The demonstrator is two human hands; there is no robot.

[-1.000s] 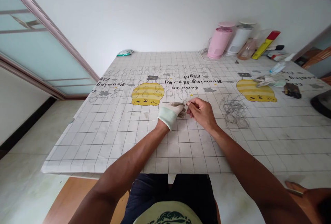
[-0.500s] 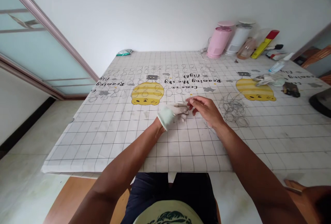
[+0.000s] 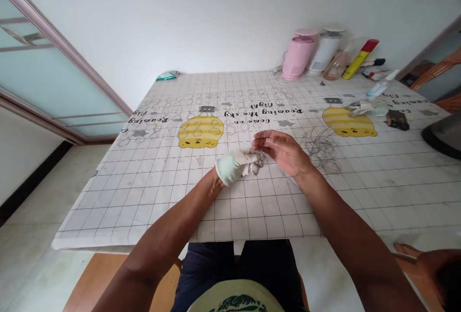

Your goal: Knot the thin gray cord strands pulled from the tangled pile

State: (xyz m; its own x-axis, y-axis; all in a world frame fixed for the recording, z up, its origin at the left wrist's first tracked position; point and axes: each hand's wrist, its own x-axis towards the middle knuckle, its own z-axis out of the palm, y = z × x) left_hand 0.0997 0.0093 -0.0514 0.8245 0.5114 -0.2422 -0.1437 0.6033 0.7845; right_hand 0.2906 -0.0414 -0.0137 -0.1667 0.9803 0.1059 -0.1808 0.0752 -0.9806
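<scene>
My left hand [image 3: 242, 164], in a white glove with a pale green cuff, is closed with its fingers pinched together over the table's middle; what it holds is too small to name. Just right of it, my bare right hand [image 3: 283, 150] has its fingers curled and pressed together beside the gloved fingertips, and anything between them cannot be made out. A tangled heap of thin grey wire [image 3: 321, 150] lies right of my right hand. Beyond my hands, rows of thin wire loops [image 3: 201, 128] rest on the checked tablecloth [image 3: 169, 192].
A pink cylinder device [image 3: 298, 57], a white one [image 3: 324, 53], a bottle [image 3: 336, 66] and a yellow-red box [image 3: 360, 60] stand at the back right. Nearer are a glove [image 3: 369, 107], a small black object [image 3: 397, 120] and a dark rounded object [image 3: 444, 137]. A green packet [image 3: 167, 76] lies back left.
My left hand's fingers have curled in more. My right hand has turned slightly, its fingers closer together. The whole view has shifted a little.
</scene>
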